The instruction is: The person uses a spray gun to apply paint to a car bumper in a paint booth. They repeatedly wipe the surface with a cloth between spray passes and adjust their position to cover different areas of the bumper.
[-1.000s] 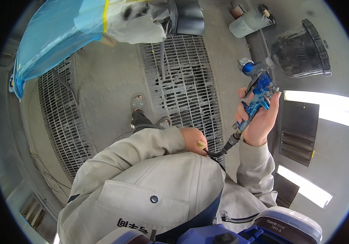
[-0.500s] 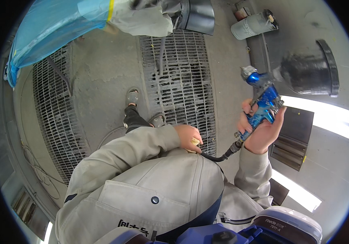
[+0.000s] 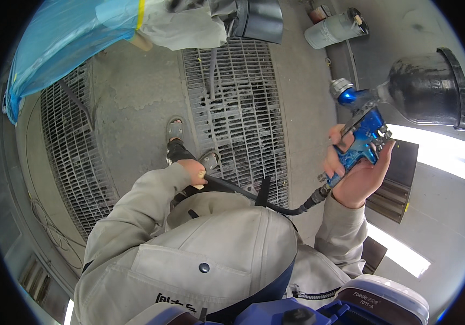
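On the right, my right hand [image 3: 360, 173] grips the handle of a blue spray gun [image 3: 367, 130], its silver nozzle turned up and left. A dark, translucent paint cup [image 3: 427, 89] juts from the gun toward the right. From the handle's base a black air hose [image 3: 243, 192] runs left across my front. My left hand [image 3: 192, 172] is closed around a pale yellow cloth [image 3: 200, 181] pressed against the hose. The hose passes out of sight past that hand.
Floor gratings [image 3: 243, 97] lie ahead and to the left. Blue plastic sheeting [image 3: 64, 49] covers a large object at the upper left, beside a black curved panel [image 3: 259, 20]. A grey bucket [image 3: 336, 30] stands by the right wall. A loose hose [image 3: 53, 233] lies at the left.
My left hand has slid left along the hose with the cloth, so more hose shows between my hands. My right hand and the spray gun have shifted slightly right.
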`<state>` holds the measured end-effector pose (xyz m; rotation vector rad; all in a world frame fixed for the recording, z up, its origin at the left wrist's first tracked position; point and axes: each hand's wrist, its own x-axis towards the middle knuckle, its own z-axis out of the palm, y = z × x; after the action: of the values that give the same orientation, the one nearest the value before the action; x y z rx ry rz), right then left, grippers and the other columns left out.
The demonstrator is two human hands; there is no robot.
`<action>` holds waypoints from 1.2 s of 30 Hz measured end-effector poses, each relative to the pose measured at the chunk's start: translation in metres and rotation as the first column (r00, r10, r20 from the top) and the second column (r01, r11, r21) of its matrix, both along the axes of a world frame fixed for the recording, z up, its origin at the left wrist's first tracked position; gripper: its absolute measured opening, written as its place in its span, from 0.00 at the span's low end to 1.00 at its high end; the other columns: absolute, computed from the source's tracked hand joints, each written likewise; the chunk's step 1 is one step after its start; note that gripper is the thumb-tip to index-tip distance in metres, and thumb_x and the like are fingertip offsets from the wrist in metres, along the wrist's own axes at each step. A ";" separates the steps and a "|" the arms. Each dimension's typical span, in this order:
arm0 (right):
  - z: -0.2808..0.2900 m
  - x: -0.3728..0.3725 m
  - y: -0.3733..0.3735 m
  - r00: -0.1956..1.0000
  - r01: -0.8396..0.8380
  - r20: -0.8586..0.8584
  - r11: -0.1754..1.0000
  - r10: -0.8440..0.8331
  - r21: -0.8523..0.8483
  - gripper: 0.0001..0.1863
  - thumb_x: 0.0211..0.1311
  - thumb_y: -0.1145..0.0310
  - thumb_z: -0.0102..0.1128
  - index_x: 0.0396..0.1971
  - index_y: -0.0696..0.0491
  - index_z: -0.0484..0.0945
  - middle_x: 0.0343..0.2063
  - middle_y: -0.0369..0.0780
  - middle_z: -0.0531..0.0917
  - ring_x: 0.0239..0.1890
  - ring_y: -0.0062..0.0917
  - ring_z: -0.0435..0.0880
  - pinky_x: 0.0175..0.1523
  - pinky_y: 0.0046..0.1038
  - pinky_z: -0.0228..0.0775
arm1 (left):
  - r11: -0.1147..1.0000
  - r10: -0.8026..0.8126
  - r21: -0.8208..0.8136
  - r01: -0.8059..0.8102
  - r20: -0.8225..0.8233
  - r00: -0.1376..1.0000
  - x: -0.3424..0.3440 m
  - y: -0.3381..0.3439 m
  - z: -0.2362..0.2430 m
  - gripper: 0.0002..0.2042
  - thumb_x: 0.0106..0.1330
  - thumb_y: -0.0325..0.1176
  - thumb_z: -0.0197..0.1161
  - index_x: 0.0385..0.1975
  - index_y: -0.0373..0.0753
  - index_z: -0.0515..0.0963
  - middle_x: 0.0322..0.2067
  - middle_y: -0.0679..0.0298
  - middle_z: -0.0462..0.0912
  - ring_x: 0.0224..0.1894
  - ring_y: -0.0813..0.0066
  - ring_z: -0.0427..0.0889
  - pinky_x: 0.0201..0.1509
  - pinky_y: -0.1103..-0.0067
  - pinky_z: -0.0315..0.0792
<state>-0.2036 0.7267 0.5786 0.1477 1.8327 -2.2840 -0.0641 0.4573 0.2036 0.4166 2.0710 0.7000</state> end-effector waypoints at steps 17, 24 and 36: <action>0.009 -0.026 -0.024 0.984 0.165 0.065 0.986 -0.166 0.025 0.42 0.79 0.28 0.35 0.34 0.56 0.78 0.42 0.47 0.81 0.15 0.20 0.66 0.22 0.26 0.59 | 0.184 0.259 0.743 -0.643 0.594 0.761 -0.070 0.061 0.180 0.10 0.73 0.24 0.70 0.50 0.32 0.87 0.51 0.57 0.91 0.55 0.74 0.88 0.62 0.77 0.80; 0.016 -0.019 -0.033 0.984 0.172 0.048 0.985 -0.173 0.031 0.41 0.80 0.29 0.32 0.36 0.56 0.76 0.42 0.48 0.81 0.14 0.21 0.64 0.21 0.26 0.57 | 0.220 0.077 0.693 -0.686 0.689 0.721 -0.120 0.106 0.256 0.14 0.69 0.29 0.77 0.50 0.31 0.86 0.46 0.62 0.92 0.50 0.79 0.88 0.58 0.79 0.81; 0.019 -0.013 -0.025 0.974 0.217 0.067 0.976 -0.217 0.009 0.41 0.80 0.29 0.30 0.36 0.56 0.74 0.42 0.49 0.80 0.14 0.21 0.63 0.21 0.26 0.56 | 0.139 -0.033 0.642 -0.754 0.764 0.645 -0.116 0.122 0.250 0.14 0.67 0.29 0.79 0.49 0.31 0.89 0.39 0.64 0.92 0.41 0.82 0.87 0.48 0.81 0.80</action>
<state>-0.2161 0.7013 0.5974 0.4409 1.8664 -2.3854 -0.1802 0.5793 0.4537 0.1668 0.7531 2.1894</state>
